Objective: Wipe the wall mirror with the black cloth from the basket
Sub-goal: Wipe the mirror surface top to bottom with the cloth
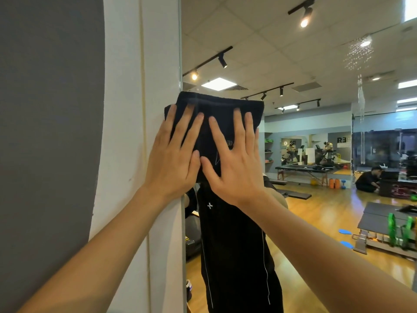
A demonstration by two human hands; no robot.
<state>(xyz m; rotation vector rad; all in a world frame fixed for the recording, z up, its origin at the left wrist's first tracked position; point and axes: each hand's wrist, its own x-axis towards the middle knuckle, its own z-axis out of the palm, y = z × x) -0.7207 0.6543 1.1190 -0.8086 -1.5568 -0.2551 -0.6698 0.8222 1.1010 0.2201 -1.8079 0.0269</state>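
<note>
Cloth: black cloth (216, 114), folded into a pad, flat against the mirror (293, 177) at its left edge, just left of frame centre; its left corner overlaps onto the wall (135, 132).
Left hand: left hand (173, 159) at 9 o'clock of the cloth, fingers straight and spread, palm pressing the cloth's left part; the heel of the hand lies over the mirror's edge.
Right hand: right hand (234, 161) at 4 o'clock of the cloth, fingers straight and spread, pressing its lower right part; thumbs of both hands nearly meet.
Handling (judged): soft, light and limp; the cloth probably stays up only by palm pressure and would slump or unfold if released. Flat palms over the middle of the pad likely suit it best, keeping the folds together. The glass is smooth, so the pad should glide easily; firm, even pressure seems called for.
Mirror: reflects a gym floor with benches (302, 170) at 3 o'clock and ceiling lamps (304, 21) at 1 o'clock.
Marks: spatter (358, 53) on the glass at 2 o'clock, well apart from the cloth.
</note>
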